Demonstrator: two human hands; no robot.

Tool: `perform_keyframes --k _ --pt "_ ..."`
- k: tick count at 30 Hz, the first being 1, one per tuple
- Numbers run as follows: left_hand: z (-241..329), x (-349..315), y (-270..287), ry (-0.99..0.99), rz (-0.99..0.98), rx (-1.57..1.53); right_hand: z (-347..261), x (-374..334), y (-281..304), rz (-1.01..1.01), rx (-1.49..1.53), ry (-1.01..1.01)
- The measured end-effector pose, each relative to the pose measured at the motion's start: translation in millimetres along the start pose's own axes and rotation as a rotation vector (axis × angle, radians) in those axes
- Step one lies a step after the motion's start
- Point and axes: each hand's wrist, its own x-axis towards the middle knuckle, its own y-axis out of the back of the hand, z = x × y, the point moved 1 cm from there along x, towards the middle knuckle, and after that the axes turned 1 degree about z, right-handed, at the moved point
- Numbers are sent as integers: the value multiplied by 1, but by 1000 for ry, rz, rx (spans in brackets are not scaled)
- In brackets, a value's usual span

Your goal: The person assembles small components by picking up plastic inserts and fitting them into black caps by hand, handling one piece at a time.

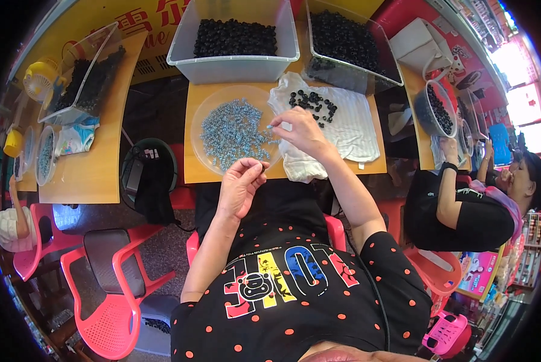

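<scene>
In the head view, the landmark is the round clear tray (199, 154), which holds a loose heap of small blue-striped pieces (231, 130). The left hand (240, 188) is at the tray's near edge, thumb and forefinger closed on a small dark bead (264, 168). The right hand (302, 130) reaches over the tray's right side, thumb and forefinger drawn together at the tips; whether they grip a blue-striped piece is too small to tell. Just right of the tray lies a white cloth (355, 136), with black beads (315, 107) scattered on its upper part. Directly beyond the tray stands a translucent bin (237, 69) of black beads; a second bin (349, 78), also filled with them, stands beyond it to the right. Well right of the tray, a person in black (463, 217) sits at another table.
</scene>
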Motion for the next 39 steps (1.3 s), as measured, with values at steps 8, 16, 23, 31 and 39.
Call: perform_keyframes --k 8,16,23,31,39 --pt "-8 18 -48 -319 -59 574 -16 -55 40 -259 919 -499" --pt "-43 32 -67 -300 -186 777 6 -96 56 -165 1018 -581" --pt "-77 57 -69 -149 -28 488 18 -116 47 128 581 -453" --pt "-94 79 -62 26 31 392 41 -124 20 188 1162 -719" --pt "-95 94 -63 -33 63 588 39 -123 29 279 468 -571"
